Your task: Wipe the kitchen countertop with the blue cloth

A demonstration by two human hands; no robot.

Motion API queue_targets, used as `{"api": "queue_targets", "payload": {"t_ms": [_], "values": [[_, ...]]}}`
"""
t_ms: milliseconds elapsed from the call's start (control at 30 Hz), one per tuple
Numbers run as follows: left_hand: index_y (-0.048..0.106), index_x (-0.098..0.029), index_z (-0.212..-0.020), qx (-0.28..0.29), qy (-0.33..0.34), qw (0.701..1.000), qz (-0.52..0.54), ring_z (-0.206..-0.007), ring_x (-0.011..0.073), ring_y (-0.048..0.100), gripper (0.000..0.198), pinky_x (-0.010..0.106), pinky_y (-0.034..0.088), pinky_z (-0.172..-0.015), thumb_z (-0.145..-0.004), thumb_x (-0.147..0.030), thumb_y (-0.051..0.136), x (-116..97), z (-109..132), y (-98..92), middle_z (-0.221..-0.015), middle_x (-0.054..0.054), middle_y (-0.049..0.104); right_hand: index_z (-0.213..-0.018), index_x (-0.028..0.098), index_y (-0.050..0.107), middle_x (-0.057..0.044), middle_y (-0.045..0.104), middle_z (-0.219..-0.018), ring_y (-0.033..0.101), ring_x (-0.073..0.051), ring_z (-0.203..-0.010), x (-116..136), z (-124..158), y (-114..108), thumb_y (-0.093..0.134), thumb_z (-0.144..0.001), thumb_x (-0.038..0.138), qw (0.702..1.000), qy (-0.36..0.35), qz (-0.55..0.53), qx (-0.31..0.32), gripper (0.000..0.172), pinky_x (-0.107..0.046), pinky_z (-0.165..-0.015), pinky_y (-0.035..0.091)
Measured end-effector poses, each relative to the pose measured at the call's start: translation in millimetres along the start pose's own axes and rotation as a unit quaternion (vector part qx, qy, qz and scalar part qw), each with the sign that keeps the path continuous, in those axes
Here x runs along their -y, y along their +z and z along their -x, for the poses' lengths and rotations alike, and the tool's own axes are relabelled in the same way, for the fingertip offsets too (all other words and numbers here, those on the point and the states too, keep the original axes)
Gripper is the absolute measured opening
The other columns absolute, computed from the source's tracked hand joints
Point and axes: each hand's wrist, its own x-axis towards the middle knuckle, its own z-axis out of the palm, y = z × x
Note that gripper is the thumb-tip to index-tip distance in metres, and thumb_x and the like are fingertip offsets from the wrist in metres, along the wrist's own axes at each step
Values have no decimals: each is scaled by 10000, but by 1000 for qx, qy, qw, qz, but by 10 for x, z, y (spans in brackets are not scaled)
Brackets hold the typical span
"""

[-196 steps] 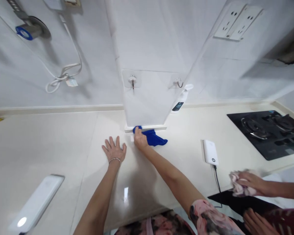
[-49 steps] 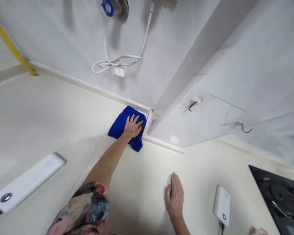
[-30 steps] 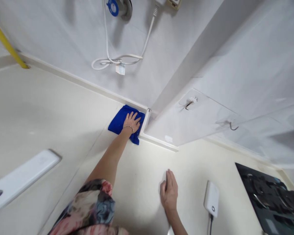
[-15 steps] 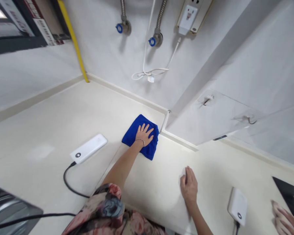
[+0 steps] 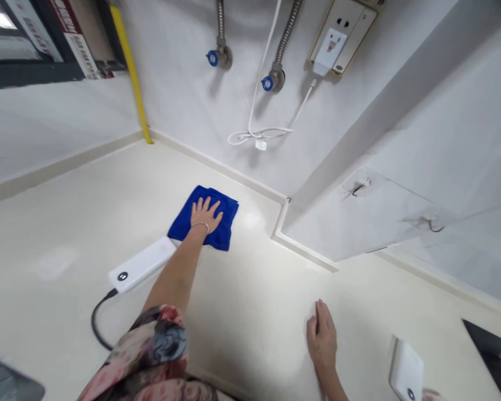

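My left hand [image 5: 205,218] lies flat with fingers spread on a blue cloth [image 5: 226,214], pressing it against the pale countertop [image 5: 250,301]. The cloth is spread out, and its lower left corner meets the end of a white power bank [image 5: 144,264]. A thin bracelet circles the left wrist. Farther right, my right hand [image 5: 323,337] rests on the bare countertop with its fingers stretched forward close together and nothing visible in it.
Another white power bank [image 5: 407,367] lies at lower right, with part of another hand [image 5: 432,395] beside it. A black hob [image 5: 495,356] is at the right edge, a sink [image 5: 4,381] at lower left. A yellow pipe [image 5: 130,72] meets the back corner; a wall ledge [image 5: 304,253] juts out.
My left hand has slid left with the blue cloth, away from the wall corner to the power bank. My right hand stays on the countertop. The other hand at far right has mostly left view.
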Motion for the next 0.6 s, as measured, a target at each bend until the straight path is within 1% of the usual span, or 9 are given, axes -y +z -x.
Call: {"api": "queue_targets", "payload": {"t_ms": [100, 200, 267, 333, 400, 467, 533, 600], "values": [[403, -314, -1592, 0, -50, 999, -16, -1597, 367, 100, 675, 629, 108, -1287, -987, -604, 333, 242, -201, -122, -1721, 47, 227, -1480, 139, 521, -194, 581, -1459, 548, -317, -1371, 7, -15, -5, 413, -1051, 352, 1000, 4, 7, 7, 491, -580, -1110, 504], [384, -266, -1604, -14, -105, 994, -25, -1595, 380, 81, 681, 614, 78, -1299, -1006, -589, 349, 455, -387, -219, -1727, 57, 205, -1481, 143, 517, -195, 582, -1455, 548, -321, -1371, 25, -37, -15, 413, -1050, 336, 1000, 7, 15, 14, 484, -582, -1095, 513], [372, -234, -1608, -24, -137, 990, -26, -1588, 403, 70, 685, 619, 54, -1300, -1011, -571, 377, 543, -488, -246, -1730, 61, 192, -1493, 144, 502, -199, 582, -1453, 550, -328, -1365, 39, -52, -24, 412, -1047, 319, 1000, 7, 22, 18, 487, -589, -1083, 519], [361, -219, -1612, -32, -156, 987, -25, -1582, 425, 57, 695, 640, 40, -1296, -1011, -566, 387, 575, -566, -247, -1732, 65, 183, -1507, 143, 481, -203, 573, -1460, 545, -336, -1366, 51, -63, -34, 414, -1043, 305, 999, 9, 28, 25, 496, -597, -1082, 517], [349, -215, -1618, -40, -162, 986, -25, -1582, 436, 43, 717, 652, 31, -1292, -1006, -587, 378, 553, -629, -230, -1733, 73, 173, -1511, 139, 474, -209, 567, -1463, 539, -347, -1370, 61, -69, -44, 407, -1043, 307, 999, 14, 30, 34, 502, -611, -1086, 509], [332, -203, -1625, -41, -159, 986, -23, -1583, 436, 31, 743, 652, 16, -1287, -1003, -608, 366, 476, -693, -197, -1736, 84, 156, -1511, 133, 473, -216, 570, -1456, 536, -363, -1370, 69, -70, -50, 388, -1048, 327, 998, 22, 30, 41, 510, -628, -1086, 502], [313, -187, -1630, -34, -154, 987, -23, -1584, 429, 22, 746, 646, -2, -1283, -1008, -597, 352, 338, -769, -144, -1737, 101, 139, -1517, 132, 466, -220, 571, -1453, 530, -374, -1373, 81, -72, -55, 370, -1052, 347, 998, 30, 31, 46, 522, -641, -1089, 493], [305, -186, -1633, -22, -138, 990, -26, -1588, 417, 16, 730, 639, -3, -1284, -1014, -571, 325, 140, -858, -66, -1737, 111, 130, -1525, 134, 457, -219, 564, -1461, 524, -373, -1379, 100, -75, -58, 362, -1054, 352, 998, 37, 33, 50, 527, -642, -1095, 486]]}}
